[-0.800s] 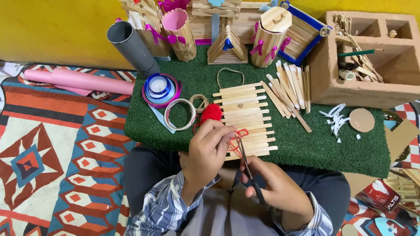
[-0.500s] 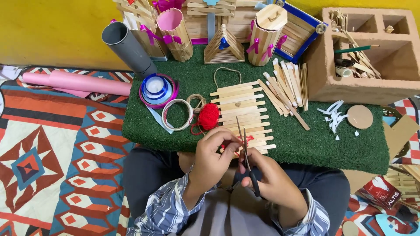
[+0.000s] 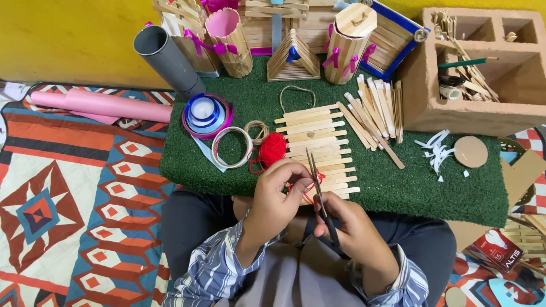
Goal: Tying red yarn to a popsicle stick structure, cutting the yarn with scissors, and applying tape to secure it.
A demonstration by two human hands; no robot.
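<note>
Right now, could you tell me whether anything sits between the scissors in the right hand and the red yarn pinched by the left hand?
Nothing visible does: the scissors in the right hand already reach the red yarn held by the left hand.

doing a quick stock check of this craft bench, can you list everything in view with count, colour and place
scissors: one, dark handles, in right hand, blades over the stick panel
red yarn: one strand, pinched at the blades
yarn ball: one, red, on green mat
stick panel: one, pale wood, mat centre
loose sticks: pile, pale wood, right of panel
ribbon spools: stack, blue and purple, mat left
tape ring: one, white, beside spools
grey tube: one, back left
pink paper roll: one, on rug
brick block: one, tan, right, holding sticks
left hand: fingers pinch the yarn
right hand: grips scissors
</note>
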